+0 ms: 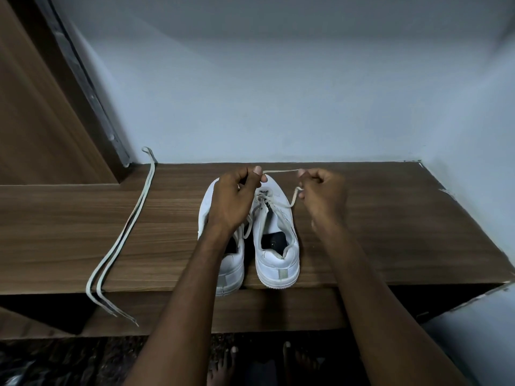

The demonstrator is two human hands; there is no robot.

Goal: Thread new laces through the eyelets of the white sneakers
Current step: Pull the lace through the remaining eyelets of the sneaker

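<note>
Two white sneakers sit side by side at the middle of the wooden worktop [362, 218], heels toward the front edge, toes toward the back wall. The left sneaker [231, 271] is partly covered by the left forearm, its heel poking just over the front edge. The right sneaker [277, 246] touches it, or nearly so, and carries a lace [280, 171] crossing through its front eyelets.

Both hands are up over the toe ends. The left hand [234, 200] has its fingers curled, thumb and forefinger pinching one end of that lace. The right hand [323, 190] is curled too, pinching the lace's other stretch, so a span runs taut and level between the two hands near the back edge. From the right hand a further length drops down to the right sneaker's eyelets.

Off toward the left side, well apart from the shoes, a spare lace [122, 238] lies doubled, its fold near the back corner by the door frame, its two tips hanging over the front edge.

Bare feet [223, 366] show on the floor below.
</note>
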